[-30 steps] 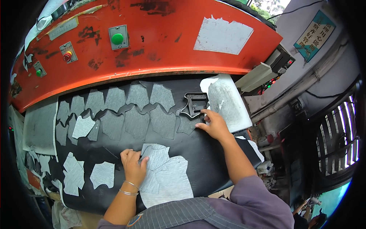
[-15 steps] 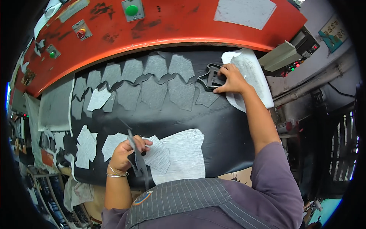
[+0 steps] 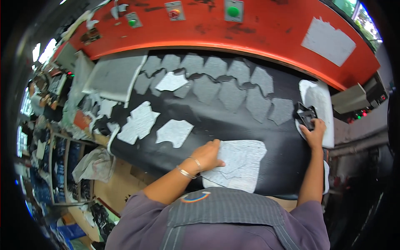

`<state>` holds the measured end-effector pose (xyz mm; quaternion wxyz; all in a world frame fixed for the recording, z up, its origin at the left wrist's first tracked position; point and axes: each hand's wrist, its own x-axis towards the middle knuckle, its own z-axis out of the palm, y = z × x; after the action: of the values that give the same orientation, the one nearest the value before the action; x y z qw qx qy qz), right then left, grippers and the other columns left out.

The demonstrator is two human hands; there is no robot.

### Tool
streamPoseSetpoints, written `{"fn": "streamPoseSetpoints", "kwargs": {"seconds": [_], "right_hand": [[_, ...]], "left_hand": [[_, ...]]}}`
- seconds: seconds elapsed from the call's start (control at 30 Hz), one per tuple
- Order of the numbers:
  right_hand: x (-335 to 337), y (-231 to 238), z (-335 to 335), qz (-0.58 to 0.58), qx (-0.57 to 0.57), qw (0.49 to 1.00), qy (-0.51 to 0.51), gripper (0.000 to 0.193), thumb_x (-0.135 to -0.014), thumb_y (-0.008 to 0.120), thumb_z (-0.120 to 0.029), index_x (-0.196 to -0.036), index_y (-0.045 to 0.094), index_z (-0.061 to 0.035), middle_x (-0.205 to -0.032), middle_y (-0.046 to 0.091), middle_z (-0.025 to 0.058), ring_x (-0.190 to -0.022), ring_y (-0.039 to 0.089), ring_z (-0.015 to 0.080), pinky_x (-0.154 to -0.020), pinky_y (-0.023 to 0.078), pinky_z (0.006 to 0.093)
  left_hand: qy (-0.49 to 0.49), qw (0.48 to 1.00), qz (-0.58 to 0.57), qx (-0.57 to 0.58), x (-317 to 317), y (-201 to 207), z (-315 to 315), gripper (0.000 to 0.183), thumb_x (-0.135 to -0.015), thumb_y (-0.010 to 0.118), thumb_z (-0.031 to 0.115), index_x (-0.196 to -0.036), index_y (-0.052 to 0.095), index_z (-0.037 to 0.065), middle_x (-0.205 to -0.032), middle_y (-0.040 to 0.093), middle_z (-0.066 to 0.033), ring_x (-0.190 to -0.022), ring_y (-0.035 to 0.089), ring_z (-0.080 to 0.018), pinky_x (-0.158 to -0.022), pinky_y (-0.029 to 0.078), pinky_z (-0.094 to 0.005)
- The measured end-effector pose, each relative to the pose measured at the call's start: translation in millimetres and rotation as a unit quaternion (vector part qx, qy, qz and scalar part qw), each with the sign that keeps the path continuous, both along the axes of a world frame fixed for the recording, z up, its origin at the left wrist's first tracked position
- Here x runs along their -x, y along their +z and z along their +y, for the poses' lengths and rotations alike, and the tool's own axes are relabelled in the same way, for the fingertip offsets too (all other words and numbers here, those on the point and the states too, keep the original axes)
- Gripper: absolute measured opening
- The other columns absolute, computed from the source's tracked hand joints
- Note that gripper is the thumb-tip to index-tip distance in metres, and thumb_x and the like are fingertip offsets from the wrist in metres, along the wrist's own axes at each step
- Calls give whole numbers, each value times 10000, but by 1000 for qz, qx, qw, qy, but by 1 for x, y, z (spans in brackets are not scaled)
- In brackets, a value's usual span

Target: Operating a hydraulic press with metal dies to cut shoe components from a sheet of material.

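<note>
My left hand (image 3: 207,155) lies on the left edge of a stack of grey cut fabric pieces (image 3: 243,163) at the near edge of the black sheet (image 3: 233,121), fingers curled over the pieces. My right hand (image 3: 315,132) reaches out to the far right and grips a black metal cutting die (image 3: 306,114). The die sits on a white pad (image 3: 323,98) beside the sheet. Rows of cut shapes (image 3: 227,89) cover the far part of the black sheet.
A red press head (image 3: 266,29) with a green button (image 3: 233,11) and a red button (image 3: 174,13) arches over the back. Loose grey pieces (image 3: 139,122) lie at the left. A grey-white board (image 3: 112,75) and cluttered shelves with scraps (image 3: 89,164) stand further left.
My right hand has carried the die to the right, off the cut shapes and onto the white pad. My left hand lowered the lifted piece and now rests on the grey stack. The view swung left.
</note>
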<state>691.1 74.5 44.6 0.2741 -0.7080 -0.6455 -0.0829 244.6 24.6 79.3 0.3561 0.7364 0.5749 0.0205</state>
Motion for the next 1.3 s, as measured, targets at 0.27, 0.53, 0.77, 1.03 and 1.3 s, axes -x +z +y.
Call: {"fn": "streamPoseSetpoints", "kwargs": {"seconds": [0.27, 0.53, 0.77, 1.03, 1.3], "right_hand": [[15, 31, -61, -5, -4, 1000, -3, 690, -785, 730, -324, -1364, 438, -86, -1389, 386, 233, -1293, 354, 398, -1056, 299, 475], [166, 65, -55, 241, 305, 905, 174, 825, -629, 854, -348, -1299, 480, -46, -1141, 534, 139, -998, 521, 244, -847, 451, 343], [321, 70, -57, 60, 481, 856, 179, 1087, -462, 930, -361, -1363, 395, -70, -1219, 460, 234, -1173, 454, 390, -985, 414, 443], [456, 31, -26, 165, 359, 914, 91, 1130, -557, 901, -343, -1440, 272, -21, -1282, 390, 273, -1210, 446, 412, -1022, 395, 429], [538, 14, -4, 174, 300, 937, 38, 1085, -612, 864, -406, -1437, 280, -11, -1318, 377, 301, -1225, 432, 425, -1023, 387, 443]], "left_hand": [[142, 979, -138, -52, 134, -12, 9, 427, -713, 799, 208, -1026, 640, -35, -972, 684, -134, -868, 654, -202, -784, 525, -341], [350, 929, 44, -114, 305, -50, 51, 819, -578, 831, 487, -1192, 573, 10, -1149, 625, -216, -1100, 590, -341, -974, 428, -397], [242, 969, 15, -48, 284, -36, 52, 843, -605, 804, 507, -1248, 512, 48, -1209, 595, -198, -1157, 556, -339, -1007, 369, -442], [197, 926, -322, 18, 370, -8, 52, 356, -770, 757, 205, -1010, 663, -39, -961, 696, -135, -874, 653, -183, -793, 513, -325], [397, 899, -127, -133, 603, -78, 124, 344, -753, 734, 169, -1017, 669, -41, -948, 700, -106, -806, 654, -177, -734, 515, -326]]}}
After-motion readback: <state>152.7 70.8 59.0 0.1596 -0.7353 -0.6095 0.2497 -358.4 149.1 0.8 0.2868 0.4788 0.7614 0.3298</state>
